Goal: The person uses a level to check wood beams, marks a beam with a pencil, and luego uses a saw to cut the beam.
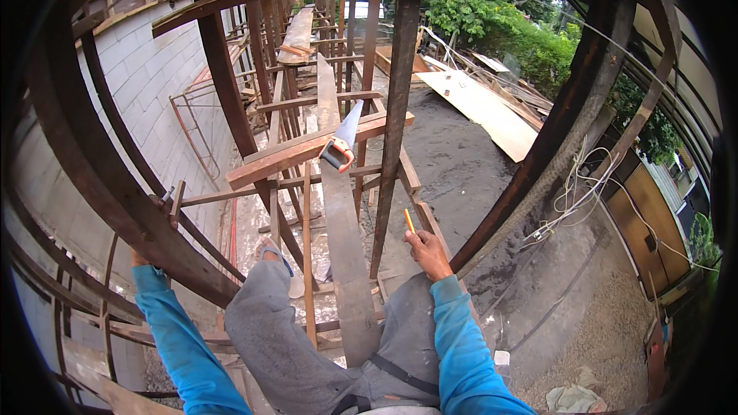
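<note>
My right hand [429, 255] is closed on a yellow-orange pencil [409, 220] that points up, above my right thigh. Reaching to the left, my left hand [140, 259] is at the dark wooden post [127, 207]; the post covers most of the hand and its fingers. A short wood piece [177, 204] stands by the post's far side. In front of me a handsaw [350, 124] with an orange and black handle leans on a reddish timber beam [273, 161] lying crosswise. Beneath the saw, a long narrow plank [338, 223] runs from between my legs into the distance.
Upright dark posts [396, 107] and crosspieces surround me, high above the ground. A grey block wall [169, 54] stands on the left. To the right are a pale plywood sheet [484, 107], a tangle of white cable [573, 200] and dark bare soil [453, 161].
</note>
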`<action>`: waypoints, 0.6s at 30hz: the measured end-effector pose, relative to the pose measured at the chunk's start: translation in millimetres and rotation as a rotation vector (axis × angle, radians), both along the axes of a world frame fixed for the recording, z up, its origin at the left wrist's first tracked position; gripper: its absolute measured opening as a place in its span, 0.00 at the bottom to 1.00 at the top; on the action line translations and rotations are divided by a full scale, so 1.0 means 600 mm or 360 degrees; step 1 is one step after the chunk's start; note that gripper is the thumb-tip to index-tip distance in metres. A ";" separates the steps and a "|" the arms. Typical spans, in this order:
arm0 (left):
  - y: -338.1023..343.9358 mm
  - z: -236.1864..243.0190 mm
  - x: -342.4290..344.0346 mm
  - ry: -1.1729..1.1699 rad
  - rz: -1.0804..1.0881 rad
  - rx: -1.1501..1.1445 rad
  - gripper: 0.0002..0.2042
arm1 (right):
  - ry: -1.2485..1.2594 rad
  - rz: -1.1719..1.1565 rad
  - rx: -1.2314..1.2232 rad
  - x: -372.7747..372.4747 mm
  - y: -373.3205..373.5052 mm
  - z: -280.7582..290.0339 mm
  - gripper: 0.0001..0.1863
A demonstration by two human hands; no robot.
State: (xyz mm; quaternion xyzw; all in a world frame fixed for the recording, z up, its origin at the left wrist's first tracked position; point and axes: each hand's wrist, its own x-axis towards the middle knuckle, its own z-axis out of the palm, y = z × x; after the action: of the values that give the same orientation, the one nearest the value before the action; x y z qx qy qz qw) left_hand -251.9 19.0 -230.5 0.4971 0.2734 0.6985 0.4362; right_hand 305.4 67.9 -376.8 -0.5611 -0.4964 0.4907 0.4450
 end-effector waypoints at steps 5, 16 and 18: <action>0.000 0.006 0.012 0.0050 -0.0084 0.0064 0.23 | -0.0009 0.0008 -0.0009 0.003 -0.001 0.004 0.19; 0.001 -0.002 -0.003 -0.0022 -0.0172 0.0057 0.18 | 0.0000 -0.0013 -0.0004 0.002 0.001 -0.001 0.18; 0.000 0.001 0.018 -0.0099 0.0000 0.0070 0.25 | 0.0009 -0.0017 -0.0017 0.001 -0.001 0.002 0.18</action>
State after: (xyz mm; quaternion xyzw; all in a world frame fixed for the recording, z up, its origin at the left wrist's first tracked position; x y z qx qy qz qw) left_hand -241.2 18.9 -229.7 0.4845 0.2444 0.7195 0.4334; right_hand 305.9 67.6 -375.8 -0.5647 -0.4894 0.4925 0.4461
